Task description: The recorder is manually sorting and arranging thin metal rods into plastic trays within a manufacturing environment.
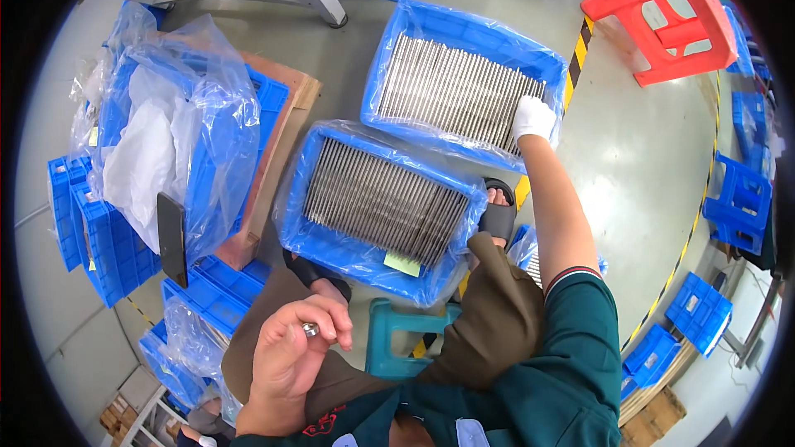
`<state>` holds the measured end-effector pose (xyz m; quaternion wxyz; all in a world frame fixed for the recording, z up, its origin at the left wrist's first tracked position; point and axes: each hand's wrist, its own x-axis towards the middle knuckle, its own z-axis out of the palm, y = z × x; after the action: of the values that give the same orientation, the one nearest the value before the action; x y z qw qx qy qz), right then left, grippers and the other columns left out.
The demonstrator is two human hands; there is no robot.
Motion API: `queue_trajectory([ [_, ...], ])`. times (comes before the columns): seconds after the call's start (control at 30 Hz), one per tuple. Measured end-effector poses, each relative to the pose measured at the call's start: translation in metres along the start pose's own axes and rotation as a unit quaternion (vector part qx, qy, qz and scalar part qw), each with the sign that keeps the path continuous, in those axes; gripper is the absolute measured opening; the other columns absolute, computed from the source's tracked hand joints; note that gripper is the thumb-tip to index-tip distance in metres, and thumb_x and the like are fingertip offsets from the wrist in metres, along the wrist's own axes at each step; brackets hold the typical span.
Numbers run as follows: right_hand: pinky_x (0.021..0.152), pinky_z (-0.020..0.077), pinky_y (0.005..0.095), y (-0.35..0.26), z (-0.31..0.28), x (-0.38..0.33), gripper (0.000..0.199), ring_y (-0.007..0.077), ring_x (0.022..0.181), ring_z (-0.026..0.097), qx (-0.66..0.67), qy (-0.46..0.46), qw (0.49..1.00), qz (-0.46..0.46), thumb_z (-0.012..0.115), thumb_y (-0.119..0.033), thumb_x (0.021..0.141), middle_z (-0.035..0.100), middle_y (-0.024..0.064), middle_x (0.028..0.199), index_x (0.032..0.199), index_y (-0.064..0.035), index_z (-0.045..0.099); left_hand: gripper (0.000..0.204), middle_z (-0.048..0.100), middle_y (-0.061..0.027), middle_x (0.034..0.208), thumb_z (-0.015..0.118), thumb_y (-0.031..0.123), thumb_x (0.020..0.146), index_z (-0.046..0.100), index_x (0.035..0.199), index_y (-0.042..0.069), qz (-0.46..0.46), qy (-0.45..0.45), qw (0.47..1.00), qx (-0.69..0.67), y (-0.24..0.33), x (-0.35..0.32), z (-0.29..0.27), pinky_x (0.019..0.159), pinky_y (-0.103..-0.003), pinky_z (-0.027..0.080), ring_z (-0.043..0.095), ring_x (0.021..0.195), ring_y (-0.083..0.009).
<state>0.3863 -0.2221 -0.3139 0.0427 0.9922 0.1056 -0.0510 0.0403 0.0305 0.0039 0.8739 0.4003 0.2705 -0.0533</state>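
My right hand (pixel 532 118), in a white glove, reaches into the far blue bin (pixel 377 91). Its fingers curl closed on a metal rod at the right end of a row of shiny metal rods (pixel 455 87); the fingertips are partly hidden. Bare and raised over my lap, my left hand (pixel 298 343) has its fingers bent around a small round shiny metal piece (pixel 310 329). Between the hands stands a nearer blue bin (pixel 290 228), lined with clear plastic and holding darker metal rods (pixel 381 199). A yellow note (pixel 402 263) lies at its front edge.
A bagged blue crate (pixel 207 157) with a dark phone-like slab (pixel 172 240) stands on a wooden pallet (pixel 290 91) at left. A teal stool (pixel 385 339) is beneath me. At the far right stands a red stool (pixel 662 16), beyond yellow-black floor tape (pixel 577 58).
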Motion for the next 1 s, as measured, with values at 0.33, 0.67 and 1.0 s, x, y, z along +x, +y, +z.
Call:
queue_trajectory([
  [0.33, 0.074, 0.0408, 0.0369, 0.015, 0.015, -0.008, 0.019, 0.0244, 0.085, 0.058, -0.159, -0.010, 0.976, -0.148, 0.049, -0.012, 0.079, 0.064, 0.0099, 0.086, 0.081, -0.0078, 0.068, 0.040, 0.053, -0.0186, 0.092, 0.050, 0.037, 0.092, 0.055, 0.086, -0.002, -0.001, 0.011, 1.000, 0.026, -0.007, 0.002, 0.004, 0.069, -0.036, 0.047, 0.055, 0.076, -0.0237],
  [0.67, 0.076, 0.0447, 0.0408, 0.019, -0.009, -0.027, 0.021, 0.0261, 0.084, 0.064, -0.112, -0.047, 0.968, -0.219, 0.047, -0.015, 0.080, 0.066, 0.0116, 0.084, 0.079, -0.0099, 0.067, 0.040, 0.053, -0.0182, 0.093, 0.052, 0.038, 0.091, 0.055, 0.086, -0.002, 0.013, -0.004, 0.999, 0.045, -0.006, -0.010, 0.001, 0.068, -0.035, 0.046, 0.055, 0.076, -0.0245],
  [1.0, 0.079, 0.0500, 0.0408, -0.090, -0.147, -0.047, 0.033, 0.0344, 0.085, 0.064, 0.027, -0.163, 0.941, -0.296, 0.047, -0.027, 0.082, 0.065, 0.0220, 0.091, 0.094, -0.0011, 0.065, 0.031, 0.058, -0.0130, 0.098, 0.050, 0.031, 0.093, 0.057, 0.093, 0.001, 0.049, -0.050, 0.997, 0.029, 0.005, -0.027, -0.010, 0.074, -0.028, 0.045, 0.056, 0.081, -0.0159],
])
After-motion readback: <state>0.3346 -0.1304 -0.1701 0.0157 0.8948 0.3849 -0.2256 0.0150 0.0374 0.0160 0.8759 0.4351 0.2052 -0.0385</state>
